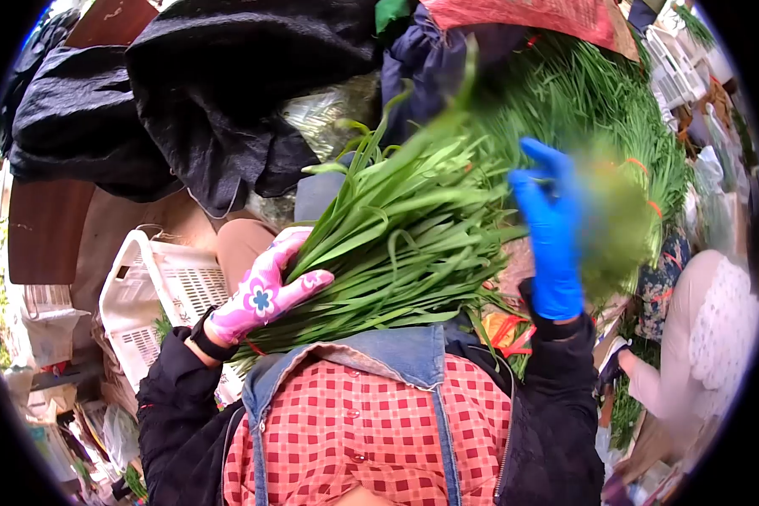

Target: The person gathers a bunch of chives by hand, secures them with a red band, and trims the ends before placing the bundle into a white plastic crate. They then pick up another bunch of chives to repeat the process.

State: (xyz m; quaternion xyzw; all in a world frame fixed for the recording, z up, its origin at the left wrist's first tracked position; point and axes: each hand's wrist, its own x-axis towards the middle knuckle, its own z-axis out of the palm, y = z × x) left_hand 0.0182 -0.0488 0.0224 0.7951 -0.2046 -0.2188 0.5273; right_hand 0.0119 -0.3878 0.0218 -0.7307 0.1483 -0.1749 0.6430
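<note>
My left hand [266, 287], in a pink floral glove, grips a thick bundle of garlic chives [405, 244] near its lower left end. The thumb lies over the stalks, and the long flat leaves fan up to the right across my lap. Beside the bundle's right edge, my right hand [550, 232] is raised in a blue glove, its visible fingers spread. A smeared green-brown clump of leaves [613, 228] appears just right of that hand, overlapping its edge in this view.
A large heap of green chives [599, 101] with red ties lies at upper right. Black sheeting [236, 76] covers things ahead. On the left stands a white plastic basket [181, 274]. Another person's leg [691, 329] shows at far right, near a white crate [673, 67].
</note>
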